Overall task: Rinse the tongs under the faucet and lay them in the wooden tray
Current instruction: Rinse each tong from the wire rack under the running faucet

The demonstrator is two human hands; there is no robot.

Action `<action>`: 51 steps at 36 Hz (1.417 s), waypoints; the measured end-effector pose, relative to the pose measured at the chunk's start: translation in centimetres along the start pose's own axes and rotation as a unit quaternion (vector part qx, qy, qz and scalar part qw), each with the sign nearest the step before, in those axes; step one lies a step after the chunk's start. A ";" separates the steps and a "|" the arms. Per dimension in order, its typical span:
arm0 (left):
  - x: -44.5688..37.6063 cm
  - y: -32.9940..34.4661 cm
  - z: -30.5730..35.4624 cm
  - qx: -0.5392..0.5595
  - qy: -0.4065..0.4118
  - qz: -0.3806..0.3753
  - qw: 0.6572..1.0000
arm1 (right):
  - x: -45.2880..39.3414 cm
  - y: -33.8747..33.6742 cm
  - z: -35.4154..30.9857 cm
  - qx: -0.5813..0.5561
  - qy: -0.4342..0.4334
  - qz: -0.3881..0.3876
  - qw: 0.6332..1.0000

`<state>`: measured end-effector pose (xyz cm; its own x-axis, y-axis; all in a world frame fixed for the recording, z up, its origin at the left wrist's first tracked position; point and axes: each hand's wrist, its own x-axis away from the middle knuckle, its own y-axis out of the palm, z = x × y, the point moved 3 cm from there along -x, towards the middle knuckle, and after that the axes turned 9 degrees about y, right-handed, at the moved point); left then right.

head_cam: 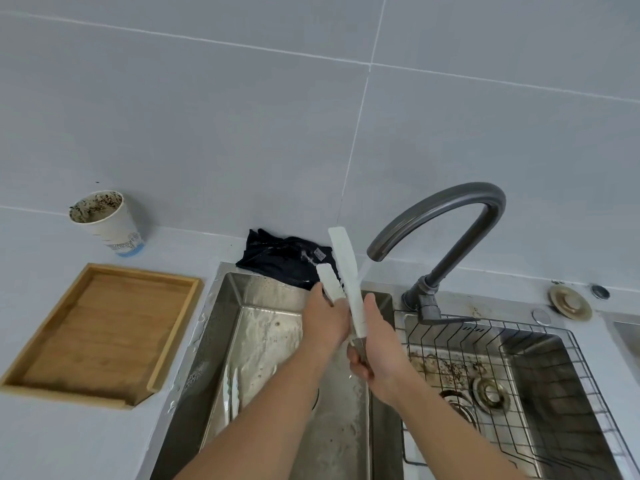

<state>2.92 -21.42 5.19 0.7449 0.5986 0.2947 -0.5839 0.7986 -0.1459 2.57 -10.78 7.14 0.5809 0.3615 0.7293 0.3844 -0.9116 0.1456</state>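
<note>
Over the left basin of a steel sink [221,327], I hold a pair of white tongs [349,282] tips-up beside the mouth of the curved grey faucet [450,199]. A thin stream of water [363,268] falls from the spout just to the right of the longer arm. My right hand [375,355] is wrapped firmly around the tongs' lower end, where the white arms give way to metal. My left hand [325,317] closes on the shorter arm, fingers curled around it; how tightly is hard to judge, since the blade hides the fingertips.

The wooden tray [104,271] sits on the counter to the left of the sink, well apart from the tongs. Behind it stands a paper cup [110,226], tilted and soiled inside. A dark cloth [287,261] lies crumpled on the back rim of the sink, directly behind the tong tips. In the right basin rests a wire rack [519,344] above a drain strainer [490,393] ringed with brown residue. Grey wall tiles [207,116] fill the background.
</note>
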 end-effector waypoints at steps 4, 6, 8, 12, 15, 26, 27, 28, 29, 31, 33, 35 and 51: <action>-1.7 -1.1 0.5 -0.071 0.022 0.050 0.996 | 0.9 -0.5 1.6 -0.004 0.018 -0.010 1.000; -2.3 -1.7 0.5 -0.121 0.028 0.038 0.992 | 1.4 -1.0 2.3 -0.001 0.026 -0.010 1.000; -2.3 -1.8 0.5 -0.129 0.031 0.002 0.991 | 1.9 -1.3 2.5 -0.012 0.020 -0.014 1.000; -0.7 -0.3 0.3 -0.103 0.087 -0.074 0.988 | 2.2 -1.7 1.5 -0.011 -0.004 0.013 1.000; -0.1 0.0 -0.1 -0.097 0.097 -0.078 0.987 | 2.4 -1.8 1.2 -0.015 -0.013 0.017 1.000; -3.2 -2.3 1.1 -0.168 0.075 0.049 0.982 | 4.1 -2.3 2.0 -0.024 -0.020 -0.034 0.999; -3.3 -2.5 0.9 -0.165 0.062 0.045 0.983 | 4.3 -2.5 2.2 -0.019 -0.016 -0.032 0.999; -3.3 -2.6 0.6 -0.156 0.049 0.044 0.985 | 4.5 -2.8 2.4 -0.007 -0.012 -0.028 1.000; -3.3 -2.7 0.4 -0.140 0.037 0.048 0.988 | 4.7 -3.0 2.7 0.008 -0.006 -0.026 1.000; -3.0 -2.7 0.1 -0.098 0.017 0.046 0.994 | 5.0 -3.3 3.1 0.024 -0.001 -0.019 1.000; -2.4 -2.4 -0.2 -0.052 0.004 0.025 0.998 | 5.1 -3.5 3.4 0.022 0.001 -0.009 1.000; -1.6 -2.2 -0.5 -0.002 -0.014 0.010 1.000 | 5.1 -3.5 3.7 0.015 0.013 0.007 1.000; 3.4 -2.4 -1.8 0.199 -0.109 -0.080 0.971 | 4.2 -2.9 3.8 0.073 -0.019 0.057 0.996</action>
<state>7.38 -21.17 4.81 0.7758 0.4061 0.4830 -0.5770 0.7664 0.2824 6.62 -5.88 7.20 0.6529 0.2663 0.7091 0.4122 -0.9103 -0.0377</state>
